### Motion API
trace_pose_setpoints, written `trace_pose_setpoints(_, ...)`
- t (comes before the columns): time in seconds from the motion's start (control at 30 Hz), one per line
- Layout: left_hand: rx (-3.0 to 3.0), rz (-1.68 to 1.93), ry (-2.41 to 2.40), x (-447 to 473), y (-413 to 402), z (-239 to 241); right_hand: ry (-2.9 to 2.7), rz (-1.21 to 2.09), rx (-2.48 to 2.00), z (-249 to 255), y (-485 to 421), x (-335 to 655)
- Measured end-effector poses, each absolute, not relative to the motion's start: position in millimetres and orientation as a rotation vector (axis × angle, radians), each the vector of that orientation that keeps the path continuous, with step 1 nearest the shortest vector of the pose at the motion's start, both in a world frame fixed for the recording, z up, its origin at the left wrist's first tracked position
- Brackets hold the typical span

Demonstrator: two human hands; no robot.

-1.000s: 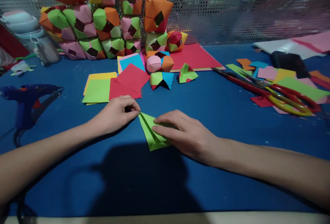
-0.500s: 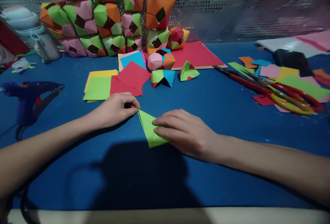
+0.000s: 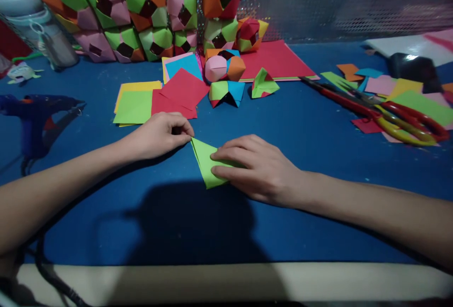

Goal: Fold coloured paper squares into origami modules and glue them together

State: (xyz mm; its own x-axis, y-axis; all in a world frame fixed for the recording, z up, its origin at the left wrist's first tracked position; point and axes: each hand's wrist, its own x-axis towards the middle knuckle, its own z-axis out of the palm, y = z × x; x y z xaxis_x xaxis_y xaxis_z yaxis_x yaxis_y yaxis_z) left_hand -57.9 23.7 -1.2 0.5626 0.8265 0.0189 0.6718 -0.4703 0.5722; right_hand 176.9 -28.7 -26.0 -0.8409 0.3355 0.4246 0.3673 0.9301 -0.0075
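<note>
green paper, folded into a flat triangle (image 3: 207, 163), lies on the blue table mat (image 3: 304, 156) right in front of us, between our two hands. our left hand (image 3: 161, 132) is curled, with thumb and forefinger drawn together at the top corner of the triangle; they nip that tip, and the other fingers are tucked in behind. our right hand (image 3: 258, 168) lies flat on the right part of the triangle, fingers stretched out and slightly apart. it grips nothing, and its fingertips (image 3: 215, 156) only press the paper down against the mat. the lower point of the triangle shows free below them.

just behind the left hand is a loose pile of paper squares (image 3: 134, 106), green and yellow, with red squares (image 3: 184, 90) overlapping them. farther back sit two small folded units (image 3: 226, 92) and a puffed pink and orange paper ball (image 3: 220, 67), on the edge of a large red sheet (image 3: 279, 59). behind those, a stack of multicoloured paper cubes (image 3: 141, 19) leans against a perforated metal panel (image 3: 336, 0).

well apart on the right lie red and yellow scissors (image 3: 389, 118), among coloured paper scraps (image 3: 406, 95). on the far left a blue glue gun (image 3: 35, 113) rests on the mat, and a bottle (image 3: 38, 29) stands behind it.
</note>
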Motion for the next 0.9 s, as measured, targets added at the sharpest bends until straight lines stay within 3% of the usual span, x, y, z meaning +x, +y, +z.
trace_pose_setpoints(0.9, 2.259, 0.391, 1.224, -57.6, 23.9, -0.9, -2.711, -0.059, -0.499, -22.1, -31.6, 172.9)
